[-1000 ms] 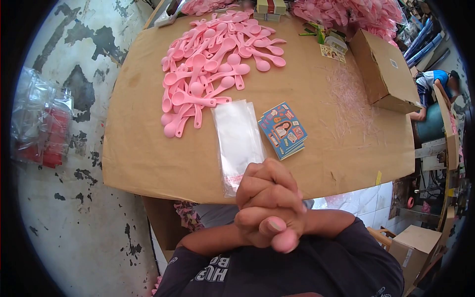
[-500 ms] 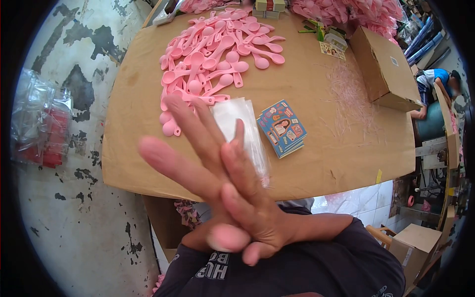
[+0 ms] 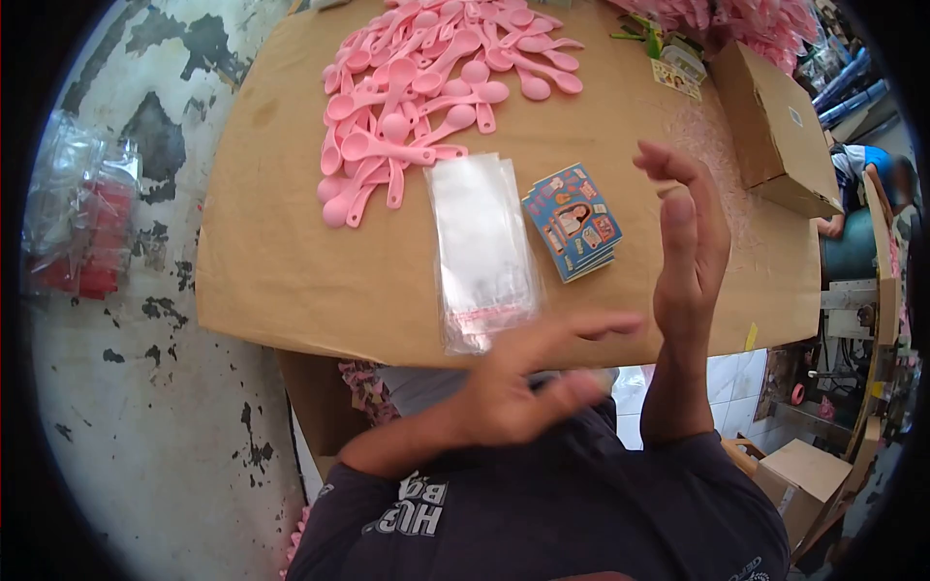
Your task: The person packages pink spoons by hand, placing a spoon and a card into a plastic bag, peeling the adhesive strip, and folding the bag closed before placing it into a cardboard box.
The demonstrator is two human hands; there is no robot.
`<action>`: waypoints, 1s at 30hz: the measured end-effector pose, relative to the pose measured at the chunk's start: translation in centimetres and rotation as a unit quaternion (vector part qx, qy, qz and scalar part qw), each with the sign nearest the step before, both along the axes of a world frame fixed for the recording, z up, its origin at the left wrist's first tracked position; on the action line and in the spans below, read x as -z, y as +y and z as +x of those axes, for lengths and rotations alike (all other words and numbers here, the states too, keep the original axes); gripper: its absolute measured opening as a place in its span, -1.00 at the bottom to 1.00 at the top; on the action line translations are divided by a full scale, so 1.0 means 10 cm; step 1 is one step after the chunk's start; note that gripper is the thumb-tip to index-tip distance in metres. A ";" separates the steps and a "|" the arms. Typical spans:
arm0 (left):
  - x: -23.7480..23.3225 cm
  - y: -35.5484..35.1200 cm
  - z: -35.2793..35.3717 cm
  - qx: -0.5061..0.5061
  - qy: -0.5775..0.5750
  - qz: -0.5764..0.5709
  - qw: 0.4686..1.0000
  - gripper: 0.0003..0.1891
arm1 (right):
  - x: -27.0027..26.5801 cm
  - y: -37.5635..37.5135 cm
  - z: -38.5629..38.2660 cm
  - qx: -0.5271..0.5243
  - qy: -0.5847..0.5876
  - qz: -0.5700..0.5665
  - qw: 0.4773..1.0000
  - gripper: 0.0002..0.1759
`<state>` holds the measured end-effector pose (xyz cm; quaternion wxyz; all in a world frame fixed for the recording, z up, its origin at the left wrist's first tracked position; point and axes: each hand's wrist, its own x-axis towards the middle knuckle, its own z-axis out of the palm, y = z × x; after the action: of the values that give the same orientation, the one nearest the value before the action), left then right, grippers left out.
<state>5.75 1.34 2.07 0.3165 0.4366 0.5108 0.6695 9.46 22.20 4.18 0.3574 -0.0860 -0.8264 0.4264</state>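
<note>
Hovering 2 hands (image 3: 528,385) (image 3: 690,242), 1 bag pile (image 3: 481,242)

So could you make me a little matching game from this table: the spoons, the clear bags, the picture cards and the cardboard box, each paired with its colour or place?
Things:
1 spoons
2 clear bags
3 picture cards
4 cardboard box

Colour or place:
A brown, at the right edge of the table
B pink, heaped at the far side
C see-through, lying flat by the near edge
D mostly blue, stacked just right of the bags

Pairs: 1-B, 2-C, 3-D, 4-A.
</note>
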 end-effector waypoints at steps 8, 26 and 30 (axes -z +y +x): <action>0.14 -0.47 -0.68 -0.431 0.163 -0.259 0.849 -0.73 | 0.32 -0.02 0.00 0.056 -0.223 -0.052 0.972 -0.49; 0.44 -0.42 -0.71 -0.430 0.115 -0.266 0.855 -0.76 | 0.47 0.08 0.01 0.052 -0.183 -0.143 0.971 -0.75; 0.46 -0.45 -0.70 -0.437 0.156 -0.224 0.857 -0.77 | 0.50 0.08 -0.01 0.081 -0.060 -0.087 0.991 -0.76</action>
<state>-1.25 -3.17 -2.57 -0.0034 0.1843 0.8279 0.5297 9.33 23.02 -0.78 0.3319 -0.2087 -0.7965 0.4603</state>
